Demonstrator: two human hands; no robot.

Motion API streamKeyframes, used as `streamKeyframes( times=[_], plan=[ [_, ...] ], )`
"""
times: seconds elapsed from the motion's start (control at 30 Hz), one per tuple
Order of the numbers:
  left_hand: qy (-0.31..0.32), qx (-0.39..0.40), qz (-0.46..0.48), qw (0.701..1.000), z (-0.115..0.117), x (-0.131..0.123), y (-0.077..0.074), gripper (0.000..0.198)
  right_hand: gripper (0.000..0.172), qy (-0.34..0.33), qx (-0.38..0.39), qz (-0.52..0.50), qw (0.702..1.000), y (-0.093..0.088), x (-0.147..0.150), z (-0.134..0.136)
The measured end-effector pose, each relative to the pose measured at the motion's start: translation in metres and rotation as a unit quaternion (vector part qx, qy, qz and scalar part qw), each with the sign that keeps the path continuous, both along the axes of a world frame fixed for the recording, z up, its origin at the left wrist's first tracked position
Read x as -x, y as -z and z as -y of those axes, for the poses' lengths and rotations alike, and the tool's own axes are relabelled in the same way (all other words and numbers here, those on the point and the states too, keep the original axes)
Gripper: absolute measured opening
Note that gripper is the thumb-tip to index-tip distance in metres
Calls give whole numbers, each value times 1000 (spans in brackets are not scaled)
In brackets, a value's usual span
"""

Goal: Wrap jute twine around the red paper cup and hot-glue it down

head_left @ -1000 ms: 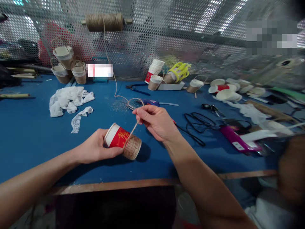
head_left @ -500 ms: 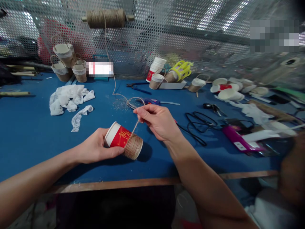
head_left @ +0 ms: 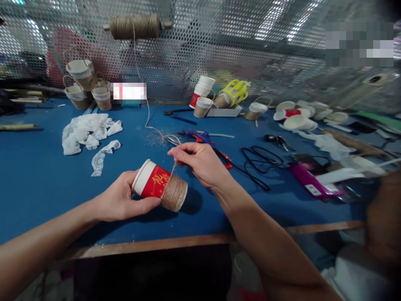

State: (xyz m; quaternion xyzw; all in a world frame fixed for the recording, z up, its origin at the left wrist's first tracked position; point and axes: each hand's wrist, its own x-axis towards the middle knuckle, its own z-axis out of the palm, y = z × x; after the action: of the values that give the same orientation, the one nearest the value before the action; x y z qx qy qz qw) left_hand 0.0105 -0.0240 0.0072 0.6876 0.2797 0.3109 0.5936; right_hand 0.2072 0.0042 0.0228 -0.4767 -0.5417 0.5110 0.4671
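Note:
A red and white paper cup (head_left: 156,180) lies tilted in my left hand (head_left: 120,196), its base pointing right. Jute twine (head_left: 173,194) is wound in tight rows around the lower part of the cup. My right hand (head_left: 196,161) pinches the running twine just above the cup, between thumb and forefinger. From there the strand loops over the table and rises to a twine spool (head_left: 134,26) on a rod. Behind the right hand lie scissors (head_left: 226,159) with red and black handles and a blue glue gun (head_left: 200,136).
White lace strips (head_left: 86,130) lie at the left, below several twine-covered cups (head_left: 102,97) with handles. Pliers (head_left: 181,116) and stacked paper cups (head_left: 203,85) stand farther back. A black cable (head_left: 257,169), keys (head_left: 277,141) and a purple box (head_left: 313,179) occupy the right.
My right hand has moved slightly left and closer to the cup, and the twine between them is shorter. The cup has rolled a little in my left hand.

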Motion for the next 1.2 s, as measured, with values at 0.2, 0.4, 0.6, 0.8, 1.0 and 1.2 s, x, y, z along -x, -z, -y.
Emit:
streamKeyframes(
  times=[0.2,0.4,0.6,0.8,1.0,1.2],
  plan=[
    [-7,-62,-4,998,0,0,0,9,19,-22,19,22,999,1,2,1],
    [-16,-102,-24,994,0,1,2,7,21,-31,43,53,997,4,5,3],
    [-35,-132,-34,990,-1,2,-1,5,20,-36,46,49,997,3,5,4],
    [-38,-151,-33,987,-2,4,1,6,21,-28,41,46,998,2,3,3],
    [-43,-122,-32,991,0,2,1,4,24,-53,55,52,996,10,7,3],
    [-38,70,27,997,-2,-2,-2,14,24,-68,80,82,991,25,5,-3]
  ],
)
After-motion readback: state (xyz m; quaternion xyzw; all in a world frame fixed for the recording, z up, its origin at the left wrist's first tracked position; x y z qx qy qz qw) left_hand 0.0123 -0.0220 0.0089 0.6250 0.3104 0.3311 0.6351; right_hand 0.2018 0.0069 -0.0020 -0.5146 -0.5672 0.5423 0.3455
